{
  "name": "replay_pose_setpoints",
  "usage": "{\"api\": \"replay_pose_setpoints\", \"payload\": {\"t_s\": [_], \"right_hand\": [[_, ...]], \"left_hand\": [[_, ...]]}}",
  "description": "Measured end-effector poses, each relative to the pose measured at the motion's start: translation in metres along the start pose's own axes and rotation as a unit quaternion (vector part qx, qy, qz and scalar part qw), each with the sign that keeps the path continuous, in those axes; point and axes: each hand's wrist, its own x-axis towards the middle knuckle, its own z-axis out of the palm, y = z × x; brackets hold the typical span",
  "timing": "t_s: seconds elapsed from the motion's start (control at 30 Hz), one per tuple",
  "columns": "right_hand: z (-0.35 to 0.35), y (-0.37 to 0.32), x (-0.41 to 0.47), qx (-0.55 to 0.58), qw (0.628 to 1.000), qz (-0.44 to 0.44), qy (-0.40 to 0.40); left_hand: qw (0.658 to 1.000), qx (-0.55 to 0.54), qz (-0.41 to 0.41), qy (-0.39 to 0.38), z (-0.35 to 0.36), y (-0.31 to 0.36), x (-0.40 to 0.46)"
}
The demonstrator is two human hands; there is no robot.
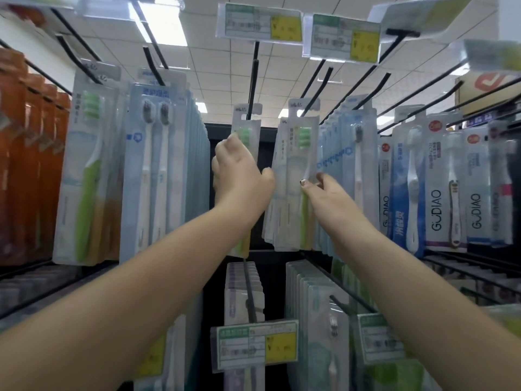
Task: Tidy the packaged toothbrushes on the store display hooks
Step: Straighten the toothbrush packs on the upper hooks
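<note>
Packaged toothbrushes hang in rows on black display hooks. My left hand (239, 170) grips a single green-bristled toothbrush pack (245, 131) that hangs on the centre hook (255, 80); my fingers curl around its left edge and hide its middle. To its right hangs a bunch of similar green-bristled packs (296, 176) on another hook (313, 88). My right hand (324, 190) pinches the front pack of that bunch at its right edge, thumb in front.
More toothbrush packs hang at the left (87, 176), the left centre (158, 170) and the right (445, 187). Orange boxes (31, 153) stand at the far left. Price tags (259, 22) jut out overhead. Lower hooks with a price tag (255, 345) and packs sit below my arms.
</note>
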Motion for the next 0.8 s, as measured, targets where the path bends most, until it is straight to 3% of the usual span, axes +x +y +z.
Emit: {"api": "replay_pose_setpoints", "payload": {"t_s": [0.13,0.33,0.53,0.8], "right_hand": [[0.001,0.002,-0.002,-0.002,1.0,-0.012,0.003],[-0.003,0.007,-0.006,-0.036,0.999,-0.029,0.002],[-0.009,0.01,-0.011,-0.068,0.996,-0.055,-0.006],[-0.01,0.011,-0.015,-0.078,0.994,-0.07,-0.007]], "left_hand": [[0.998,0.028,-0.056,-0.026,0.008,-0.005,0.012],[0.987,-0.04,-0.146,-0.055,0.011,-0.009,0.021],[0.986,-0.104,-0.12,-0.045,0.004,-0.014,0.023],[0.995,-0.1,-0.014,0.014,-0.026,-0.004,0.002]]}}
